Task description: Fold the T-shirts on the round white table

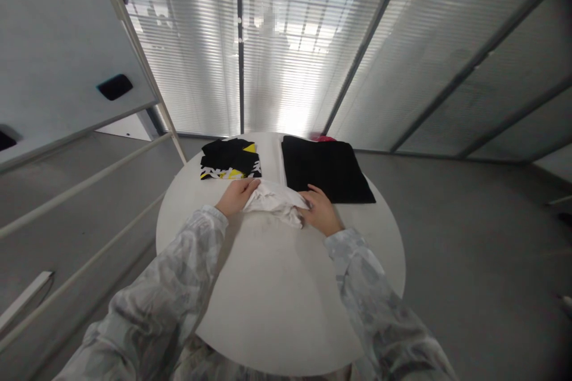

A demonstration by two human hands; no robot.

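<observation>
A crumpled white cloth (273, 198), perhaps a garment, stretches between my two hands just above the round white table (277, 297). At its left end my left hand (238, 196) is closed on the fabric, thumb on top. The other end is pinched by my right hand (319, 209), whose index finger sticks out a little. Beyond my left hand lies a folded black garment with yellow and white patterning (230, 159). A flat, folded black cloth (326, 169) rests just past my right hand.
Something red (325, 138) peeks out behind the black cloth. To the left stands a whiteboard (67, 30) on a pale tubular frame (89, 202). Glass panels with blinds (286, 59) rise behind the table.
</observation>
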